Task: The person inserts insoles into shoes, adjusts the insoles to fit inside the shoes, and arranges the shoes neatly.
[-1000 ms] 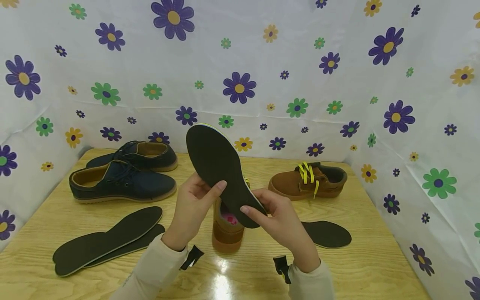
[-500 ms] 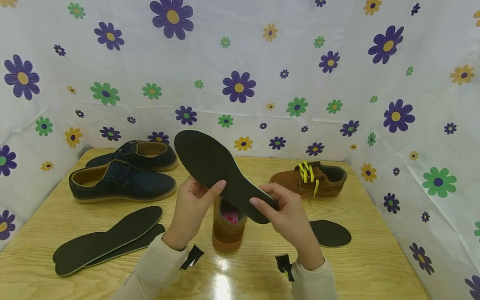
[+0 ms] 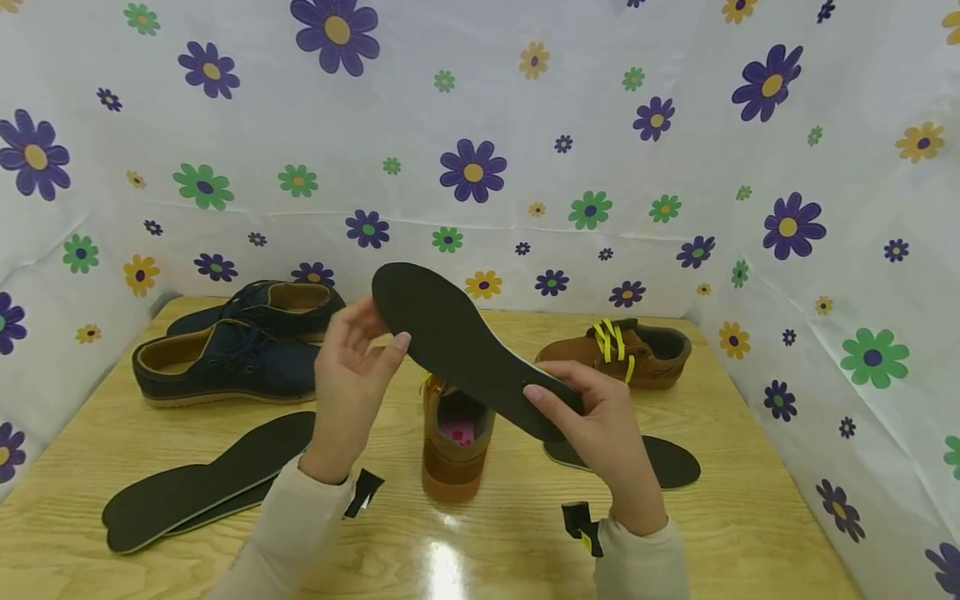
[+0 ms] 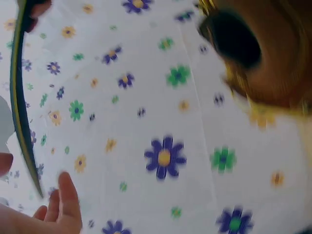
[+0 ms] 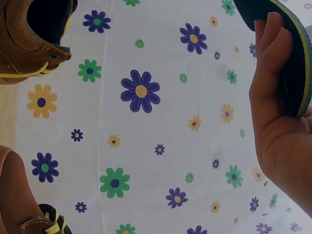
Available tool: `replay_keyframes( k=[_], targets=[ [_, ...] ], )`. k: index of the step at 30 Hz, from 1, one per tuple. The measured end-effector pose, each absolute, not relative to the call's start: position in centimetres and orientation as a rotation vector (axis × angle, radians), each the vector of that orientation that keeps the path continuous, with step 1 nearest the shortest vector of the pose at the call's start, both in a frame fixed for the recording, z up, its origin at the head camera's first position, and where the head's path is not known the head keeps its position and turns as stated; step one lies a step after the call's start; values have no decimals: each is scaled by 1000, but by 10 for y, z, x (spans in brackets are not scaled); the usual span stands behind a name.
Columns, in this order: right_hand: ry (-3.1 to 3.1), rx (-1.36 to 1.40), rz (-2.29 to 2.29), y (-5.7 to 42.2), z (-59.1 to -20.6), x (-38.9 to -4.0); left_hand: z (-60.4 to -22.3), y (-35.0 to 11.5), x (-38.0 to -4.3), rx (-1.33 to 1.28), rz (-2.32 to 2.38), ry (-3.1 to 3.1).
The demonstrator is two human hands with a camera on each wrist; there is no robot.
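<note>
A black shoe insole point(image 3: 465, 346) is held up at a slant above the middle of the table, its dark side toward me. My right hand point(image 3: 592, 417) pinches its narrower end, thumb in front and fingers behind. Beside the wider end is my left hand point(image 3: 352, 375), thumb and fingers spread around the edge; the left wrist view shows gaps between the insole point(image 4: 19, 97) and those fingers point(image 4: 68, 200). Below stands a brown shoe point(image 3: 453, 454), heel toward me, pink showing inside. Its front is partly hidden by the raised insole.
At left are two navy shoes point(image 3: 232, 362) and two overlapping black insoles point(image 3: 202, 475). A brown shoe with yellow laces point(image 3: 615, 354) stands back right. Another black insole point(image 3: 671, 462) lies partly behind my right hand. A flowered cloth point(image 3: 472, 108) surrounds the wooden table point(image 3: 517, 542).
My left hand has slid left and up, away from the middle of the insole to its wider end. The right hand has shifted right, and the insole is tilted flatter.
</note>
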State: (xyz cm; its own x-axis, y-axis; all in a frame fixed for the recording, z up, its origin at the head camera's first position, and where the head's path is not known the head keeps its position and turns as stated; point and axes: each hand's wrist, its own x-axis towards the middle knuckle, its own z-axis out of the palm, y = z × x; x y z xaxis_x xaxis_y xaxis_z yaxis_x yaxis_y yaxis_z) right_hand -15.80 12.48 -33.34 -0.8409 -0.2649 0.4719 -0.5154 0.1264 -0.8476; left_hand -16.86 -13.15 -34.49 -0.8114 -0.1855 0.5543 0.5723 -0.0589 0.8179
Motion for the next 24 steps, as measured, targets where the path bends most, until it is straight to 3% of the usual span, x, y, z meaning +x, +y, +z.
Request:
replay_keyframes(
  k=[13,24],
  targets=[
    [-2288,762,1570,134,-328,-154,-344,-140,-176,-817,-488,-2046],
    [-2299,943,1331,134,-328,-151,-348,-138,-176,-827,-305,-2128]
  ],
)
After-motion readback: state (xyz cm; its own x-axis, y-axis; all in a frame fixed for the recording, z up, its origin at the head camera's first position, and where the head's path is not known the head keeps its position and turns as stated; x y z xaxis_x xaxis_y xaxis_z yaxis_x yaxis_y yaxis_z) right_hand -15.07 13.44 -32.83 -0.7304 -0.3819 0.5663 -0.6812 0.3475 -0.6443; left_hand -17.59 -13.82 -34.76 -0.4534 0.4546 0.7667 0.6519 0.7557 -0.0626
